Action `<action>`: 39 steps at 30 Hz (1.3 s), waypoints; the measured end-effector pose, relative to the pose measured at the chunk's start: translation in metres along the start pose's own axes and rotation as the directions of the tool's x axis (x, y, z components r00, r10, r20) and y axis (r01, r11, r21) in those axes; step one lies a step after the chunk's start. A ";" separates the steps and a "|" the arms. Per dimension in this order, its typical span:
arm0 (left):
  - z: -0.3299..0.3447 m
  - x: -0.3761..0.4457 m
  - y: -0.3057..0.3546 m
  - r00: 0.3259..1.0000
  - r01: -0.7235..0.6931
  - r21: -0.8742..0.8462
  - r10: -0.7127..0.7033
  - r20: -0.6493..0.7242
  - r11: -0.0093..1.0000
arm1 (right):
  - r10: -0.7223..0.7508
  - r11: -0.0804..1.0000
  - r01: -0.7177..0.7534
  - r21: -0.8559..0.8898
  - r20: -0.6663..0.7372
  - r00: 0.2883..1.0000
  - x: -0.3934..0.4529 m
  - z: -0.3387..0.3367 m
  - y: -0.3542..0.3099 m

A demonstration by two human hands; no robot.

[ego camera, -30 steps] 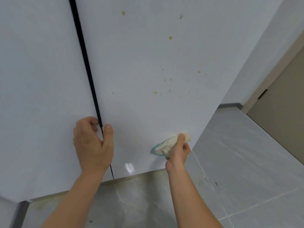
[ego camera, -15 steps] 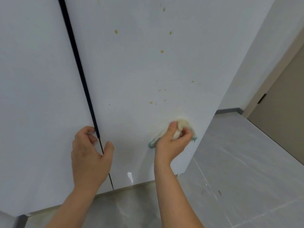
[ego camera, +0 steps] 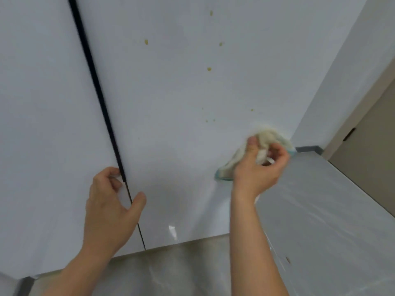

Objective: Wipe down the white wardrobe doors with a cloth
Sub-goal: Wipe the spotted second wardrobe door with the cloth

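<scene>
Two white wardrobe doors fill the view, the left door (ego camera: 42,124) and the right door (ego camera: 171,92), split by a dark gap (ego camera: 96,92). Several yellowish spots (ego camera: 209,69) dot the right door. My right hand (ego camera: 256,169) grips a crumpled cream cloth with a teal edge (ego camera: 267,137) and holds it against the right door near its right edge. My left hand (ego camera: 109,208) rests at the gap low down, fingers curled on the left door's edge and thumb on the right door.
A grey tiled floor (ego camera: 320,210) runs below and to the right of the doors. A white wall (ego camera: 352,60) with a grey skirting stands at the right, and a beige door (ego camera: 374,146) lies beyond it.
My right hand has carried the cloth up and to the right across the right door. The small spots low on the door are gone. My left hand stays at the gap.
</scene>
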State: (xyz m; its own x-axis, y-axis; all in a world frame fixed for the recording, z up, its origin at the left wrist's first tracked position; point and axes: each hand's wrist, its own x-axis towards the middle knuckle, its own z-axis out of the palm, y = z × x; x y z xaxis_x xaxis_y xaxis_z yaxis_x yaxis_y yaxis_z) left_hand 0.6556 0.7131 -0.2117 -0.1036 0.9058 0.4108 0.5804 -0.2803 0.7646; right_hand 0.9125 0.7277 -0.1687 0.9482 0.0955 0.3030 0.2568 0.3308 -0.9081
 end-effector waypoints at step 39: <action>0.005 0.006 -0.004 0.976 -0.182 -0.129 0.164 -0.143 0.975 | -0.467 0.877 0.477 0.060 0.349 0.813 -0.081 0.022 -0.035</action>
State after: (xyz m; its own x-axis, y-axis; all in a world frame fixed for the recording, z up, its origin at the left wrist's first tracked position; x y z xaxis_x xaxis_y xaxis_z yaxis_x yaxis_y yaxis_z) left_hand 0.6566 0.7215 -0.2148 -0.1218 0.7927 0.5973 0.4806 -0.4794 0.7343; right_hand 0.8229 0.7292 -0.1546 0.5857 0.2508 0.7708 0.6667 0.3918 -0.6341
